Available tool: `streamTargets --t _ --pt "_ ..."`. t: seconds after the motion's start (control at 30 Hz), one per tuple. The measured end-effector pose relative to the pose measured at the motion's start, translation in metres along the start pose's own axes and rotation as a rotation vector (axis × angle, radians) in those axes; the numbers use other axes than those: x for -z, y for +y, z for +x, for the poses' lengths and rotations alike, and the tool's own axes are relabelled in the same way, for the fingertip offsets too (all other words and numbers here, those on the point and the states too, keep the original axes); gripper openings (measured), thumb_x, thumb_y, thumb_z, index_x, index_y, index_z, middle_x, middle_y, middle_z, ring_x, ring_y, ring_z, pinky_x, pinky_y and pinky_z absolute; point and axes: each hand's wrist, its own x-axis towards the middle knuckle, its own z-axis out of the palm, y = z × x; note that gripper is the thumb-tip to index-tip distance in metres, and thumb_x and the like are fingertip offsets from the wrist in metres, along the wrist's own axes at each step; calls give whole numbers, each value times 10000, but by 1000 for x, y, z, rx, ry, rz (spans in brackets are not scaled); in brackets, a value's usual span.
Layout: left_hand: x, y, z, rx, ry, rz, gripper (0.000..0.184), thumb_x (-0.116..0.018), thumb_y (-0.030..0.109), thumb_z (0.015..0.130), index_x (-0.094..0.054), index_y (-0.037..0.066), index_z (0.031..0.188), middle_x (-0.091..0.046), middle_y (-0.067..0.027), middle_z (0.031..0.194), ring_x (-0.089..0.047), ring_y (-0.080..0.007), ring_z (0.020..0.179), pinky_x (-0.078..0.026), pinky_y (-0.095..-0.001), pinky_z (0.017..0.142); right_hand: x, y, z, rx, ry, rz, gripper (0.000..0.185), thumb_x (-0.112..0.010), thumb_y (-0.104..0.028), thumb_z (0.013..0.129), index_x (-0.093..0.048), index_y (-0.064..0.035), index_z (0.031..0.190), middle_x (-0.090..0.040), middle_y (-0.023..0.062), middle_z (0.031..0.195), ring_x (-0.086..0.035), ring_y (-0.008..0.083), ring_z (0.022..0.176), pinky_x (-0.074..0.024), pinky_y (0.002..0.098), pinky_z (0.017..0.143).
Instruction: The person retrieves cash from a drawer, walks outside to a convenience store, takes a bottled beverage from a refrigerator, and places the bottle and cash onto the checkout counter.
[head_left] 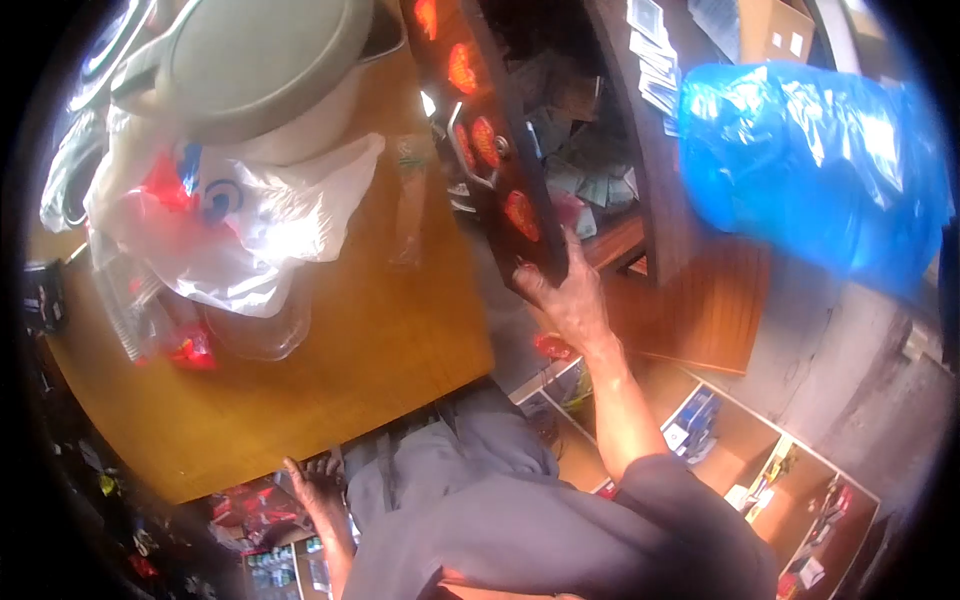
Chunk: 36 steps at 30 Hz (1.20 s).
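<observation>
My right hand grips the near end of a dark drawer front, thumb and fingers on either side of its edge. Red-orange stickers and a metal handle show on the front. Behind it the drawer lies open, with banknote-like papers inside. At the lower left, my left hand is beside the near edge of the yellow-brown tabletop, fingers apart and with nothing visible in it.
On the tabletop sit a grey-lidded container and a clear plastic bag with red items. A blue plastic-wrapped bundle is at the upper right. Wooden compartments with small goods stand below right.
</observation>
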Motion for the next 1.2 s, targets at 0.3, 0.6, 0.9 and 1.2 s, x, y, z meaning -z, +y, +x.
streamTargets --t 0.3,0.6,0.9,1.2 --pt "28 -29 56 -109 -143 -372 579 -488 440 902 -378 91 1350 -351 -103 1414 -309 -312 1292 -243 -586 1031 -5 11 -4 142 80 51 642 -646 -349 821 -400 -17 1313 -586 219 1149 -534 359 1119 -431 387 901" --pt "14 -16 69 -181 13 -476 499 -448 442 925 -477 81 1269 -495 -83 1290 -435 -274 1179 -338 -494 969 -10 23 8 248 101 -96 689 -639 -315 832 -334 27 1346 -491 293 1235 -467 420 1166 -392 415 955" --pt "23 -12 73 -243 -49 -251 514 -348 479 950 -429 134 1321 -449 -38 1341 -389 -236 1229 -302 -476 997 -13 37 19 288 165 -35 735 -547 -459 867 -317 52 1344 -481 301 1236 -439 422 1194 -376 419 971" --pt "100 4 122 400 -408 -989 519 -338 483 937 -455 129 1297 -448 -27 1363 -348 -226 1283 -203 -478 1065 38 34 39 231 -39 312 577 -380 -451 954 -503 64 1184 -568 267 1125 -531 375 1106 -407 381 920"
